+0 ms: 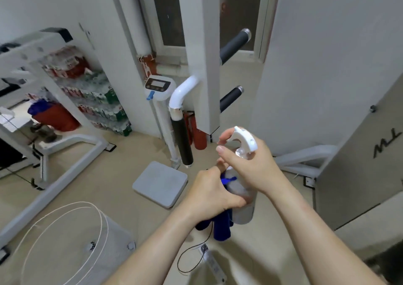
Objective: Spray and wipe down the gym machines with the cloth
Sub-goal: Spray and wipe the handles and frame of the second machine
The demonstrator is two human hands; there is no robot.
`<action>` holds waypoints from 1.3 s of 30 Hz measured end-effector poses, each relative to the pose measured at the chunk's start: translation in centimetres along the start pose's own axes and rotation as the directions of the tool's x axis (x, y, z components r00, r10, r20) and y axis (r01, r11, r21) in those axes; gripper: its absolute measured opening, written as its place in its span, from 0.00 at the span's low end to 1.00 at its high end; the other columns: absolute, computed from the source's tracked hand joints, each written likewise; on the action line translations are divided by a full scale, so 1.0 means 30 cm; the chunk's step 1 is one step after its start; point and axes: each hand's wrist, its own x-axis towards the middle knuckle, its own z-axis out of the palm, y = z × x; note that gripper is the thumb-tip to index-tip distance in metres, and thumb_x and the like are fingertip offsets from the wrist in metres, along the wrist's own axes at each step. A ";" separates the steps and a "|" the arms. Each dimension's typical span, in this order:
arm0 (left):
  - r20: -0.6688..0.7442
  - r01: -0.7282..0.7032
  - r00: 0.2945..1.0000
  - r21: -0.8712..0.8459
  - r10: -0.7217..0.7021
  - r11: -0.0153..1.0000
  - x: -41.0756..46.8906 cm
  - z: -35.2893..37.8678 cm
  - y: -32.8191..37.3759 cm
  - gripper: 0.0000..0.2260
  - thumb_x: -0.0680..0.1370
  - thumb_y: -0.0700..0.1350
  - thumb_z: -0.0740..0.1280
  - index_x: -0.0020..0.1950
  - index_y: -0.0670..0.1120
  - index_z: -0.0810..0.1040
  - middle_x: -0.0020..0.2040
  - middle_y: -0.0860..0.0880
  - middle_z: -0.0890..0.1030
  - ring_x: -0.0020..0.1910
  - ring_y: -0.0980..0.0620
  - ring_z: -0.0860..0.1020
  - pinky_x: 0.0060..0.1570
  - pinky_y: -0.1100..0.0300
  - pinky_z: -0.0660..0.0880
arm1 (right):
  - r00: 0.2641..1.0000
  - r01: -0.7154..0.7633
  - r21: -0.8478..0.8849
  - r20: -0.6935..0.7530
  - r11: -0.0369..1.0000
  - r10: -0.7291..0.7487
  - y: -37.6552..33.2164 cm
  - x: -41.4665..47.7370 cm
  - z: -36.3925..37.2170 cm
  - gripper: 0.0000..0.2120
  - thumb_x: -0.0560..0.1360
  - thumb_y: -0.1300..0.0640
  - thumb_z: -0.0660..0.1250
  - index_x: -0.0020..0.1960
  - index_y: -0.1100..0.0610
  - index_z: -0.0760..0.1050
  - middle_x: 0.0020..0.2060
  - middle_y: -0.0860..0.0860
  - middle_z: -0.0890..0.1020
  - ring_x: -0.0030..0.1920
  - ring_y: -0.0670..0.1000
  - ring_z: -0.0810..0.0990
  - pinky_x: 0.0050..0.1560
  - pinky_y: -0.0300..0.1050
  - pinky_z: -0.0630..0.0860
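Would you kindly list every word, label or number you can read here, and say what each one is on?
"ML", dark slanted letters, partly cut off, on the grey machine panel at right.
Scale display: buttons and screen, too blurred to read.
Stacked bottle packs: red and green labels, unreadable.
Spray bottle: no readable label.

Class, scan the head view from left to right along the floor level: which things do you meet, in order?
Wire fan guard → grey scale platform → left hand → spray bottle → right hand
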 end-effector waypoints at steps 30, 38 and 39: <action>0.101 0.149 0.969 -0.966 -0.225 0.209 0.264 -0.503 -0.234 0.14 0.81 0.48 0.61 0.59 0.41 0.80 0.55 0.41 0.82 0.52 0.44 0.82 0.52 0.50 0.79 | 0.900 -0.280 -0.415 -0.427 0.866 0.087 0.026 0.042 0.482 0.17 0.75 0.48 0.67 0.33 0.56 0.68 0.28 0.52 0.76 0.33 0.55 0.80 0.38 0.52 0.76; 0.161 0.160 0.987 -0.987 -0.030 -0.007 0.212 -0.497 -0.230 0.34 0.63 0.27 0.47 0.66 0.36 0.73 0.61 0.36 0.79 0.60 0.36 0.78 0.56 0.44 0.76 | 0.861 -0.251 -0.337 -0.506 0.908 0.051 -0.043 0.094 0.465 0.20 0.72 0.48 0.65 0.31 0.63 0.69 0.25 0.60 0.76 0.31 0.62 0.77 0.35 0.56 0.76; 0.159 0.159 0.987 -0.987 -0.018 0.038 0.205 -0.489 -0.225 0.34 0.62 0.26 0.47 0.67 0.37 0.73 0.61 0.37 0.79 0.59 0.37 0.79 0.56 0.45 0.76 | 0.865 -0.248 -0.331 -0.499 0.910 0.055 -0.046 0.098 0.455 0.18 0.72 0.49 0.66 0.32 0.61 0.70 0.25 0.57 0.77 0.31 0.60 0.77 0.36 0.55 0.76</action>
